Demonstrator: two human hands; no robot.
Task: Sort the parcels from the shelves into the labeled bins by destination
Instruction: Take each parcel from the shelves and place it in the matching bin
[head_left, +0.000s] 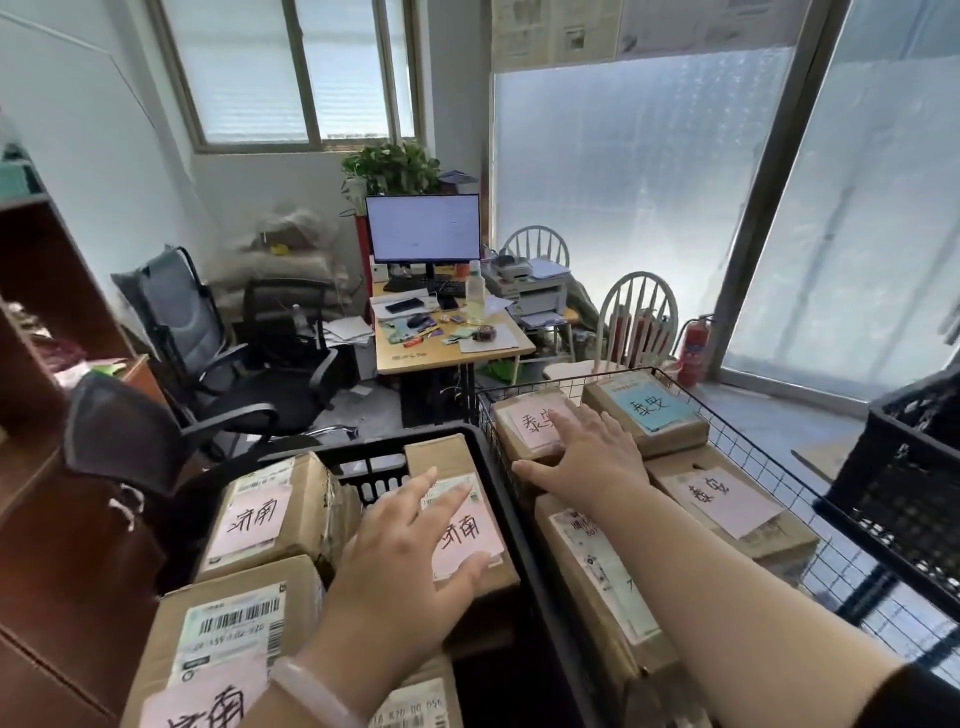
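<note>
My left hand (410, 551) lies flat, fingers spread, on a cardboard parcel (457, 457) with a pink handwritten label, inside a black plastic bin (498, 483). Other pink-labelled parcels (260, 514) fill that bin. My right hand (587, 457) rests flat, fingers apart, on a pink-labelled parcel (524, 421) in a black wire basket (769, 462) to the right. Beside it lies a parcel with a blue label (649, 410), and a further pink-labelled parcel (727, 504) sits nearer me. Neither hand grips anything.
A black crate (904, 467) stands at the far right. Office chairs (218, 374) and a brown shelf unit (57, 322) are at left. Behind the bins stand a cluttered desk (447, 338) with a monitor (423, 228), white chairs (639, 317) and a fire extinguisher (693, 348).
</note>
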